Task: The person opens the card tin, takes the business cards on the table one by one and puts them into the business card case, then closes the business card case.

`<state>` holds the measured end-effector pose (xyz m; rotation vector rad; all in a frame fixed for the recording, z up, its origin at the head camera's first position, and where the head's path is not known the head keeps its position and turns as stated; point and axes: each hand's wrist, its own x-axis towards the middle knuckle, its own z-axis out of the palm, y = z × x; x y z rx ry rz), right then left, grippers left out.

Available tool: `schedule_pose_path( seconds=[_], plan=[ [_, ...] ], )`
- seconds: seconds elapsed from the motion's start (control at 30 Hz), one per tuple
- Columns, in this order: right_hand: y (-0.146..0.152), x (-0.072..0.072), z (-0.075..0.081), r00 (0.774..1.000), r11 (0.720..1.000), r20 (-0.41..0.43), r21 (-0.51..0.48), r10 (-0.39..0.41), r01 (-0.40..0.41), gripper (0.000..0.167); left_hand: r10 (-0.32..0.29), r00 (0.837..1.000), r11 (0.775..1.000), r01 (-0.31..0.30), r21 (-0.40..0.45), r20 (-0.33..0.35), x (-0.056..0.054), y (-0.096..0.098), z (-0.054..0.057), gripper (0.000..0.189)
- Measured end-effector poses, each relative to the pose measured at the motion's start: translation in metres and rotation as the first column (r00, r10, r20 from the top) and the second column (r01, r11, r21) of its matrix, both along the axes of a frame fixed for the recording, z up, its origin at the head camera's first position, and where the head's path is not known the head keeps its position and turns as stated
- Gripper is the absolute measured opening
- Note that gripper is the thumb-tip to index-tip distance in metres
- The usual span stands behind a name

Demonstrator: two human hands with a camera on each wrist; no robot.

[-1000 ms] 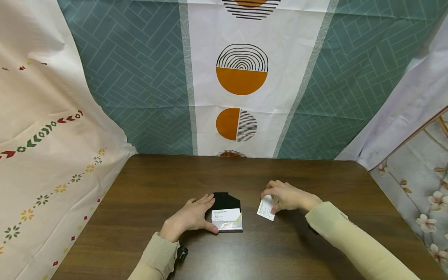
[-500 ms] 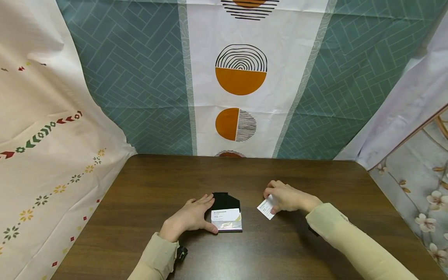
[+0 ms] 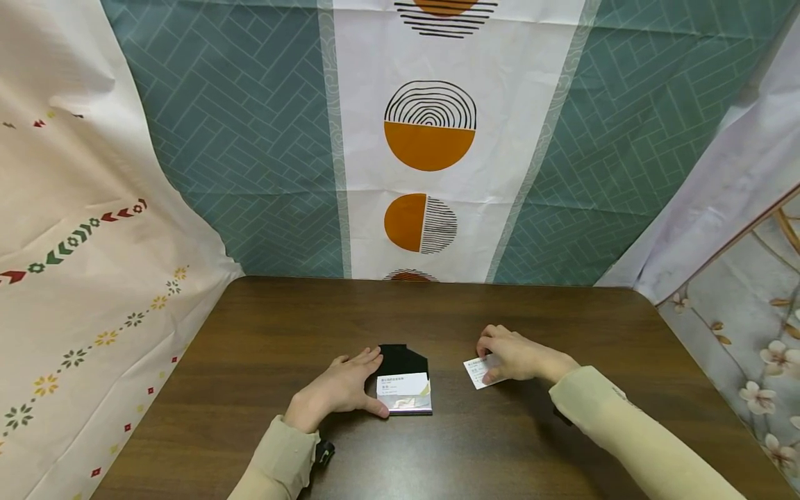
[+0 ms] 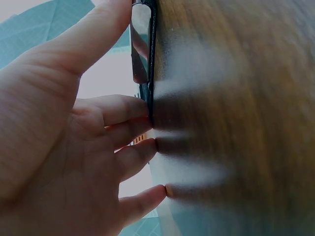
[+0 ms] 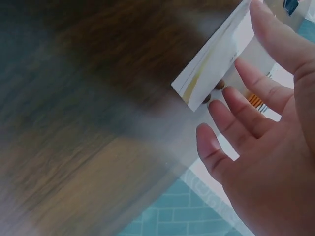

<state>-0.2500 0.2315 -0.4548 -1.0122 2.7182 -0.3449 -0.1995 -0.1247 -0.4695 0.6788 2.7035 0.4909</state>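
Note:
On the brown table, a card holder with its black lid (image 3: 402,360) folded back has a white business card (image 3: 400,383) in its silver front (image 3: 406,401). My left hand (image 3: 340,390) rests beside it at its left edge. The thumb is at the near corner, and the other fingers reach forward, tips down on the table and at the lid. In the left wrist view, the holder's edge (image 4: 140,46) stands against the thumb. Off to the right, my right hand (image 3: 515,354) pinches another white business card (image 3: 476,372), partly hidden under the fingers. The right wrist view shows that card's gold stripe (image 5: 194,78).
The wooden table top (image 3: 400,458) extends around both hands. A teal and white patterned curtain (image 3: 431,208) hangs behind its far edge. Cream cloth (image 3: 94,333) covers the left side, and a floral cloth (image 3: 762,389) the right.
My right hand has moved slightly right with its business card, and the card has turned to lie straighter. My left hand and the card holder have stayed in place.

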Motion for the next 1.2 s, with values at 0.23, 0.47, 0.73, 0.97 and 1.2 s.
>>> schedule_pose_path(
  seconds=[0.23,0.47,0.73,0.97,1.2],
  plan=[
    [0.007,0.002,0.0,1.0,1.0,-0.01,-0.011,0.017,-0.017,0.038,-0.003,1.0,1.0,0.003,0.003,0.0,0.001,0.0,0.002,0.104],
    [0.009,-0.001,-0.001,1.0,1.0,0.028,-0.02,-0.002,0.002,0.043,-0.005,1.0,1.0,0.005,0.007,0.001,0.002,0.0,0.003,0.104],
    [0.009,-0.004,0.002,0.999,1.0,0.035,-0.021,0.009,-0.008,0.031,-0.007,1.0,1.0,0.007,0.005,-0.002,0.002,0.0,0.002,0.104],
    [0.004,-0.008,0.014,0.991,0.985,-0.026,-0.108,0.133,-0.135,0.017,-0.011,1.0,1.0,0.011,0.008,-0.002,0.002,0.0,0.002,0.103],
    [-0.022,-0.011,0.031,0.983,0.969,-0.046,-0.165,0.178,-0.183,0.018,-0.005,1.0,1.0,0.005,0.011,0.003,0.002,0.001,0.003,0.103]
  ],
)
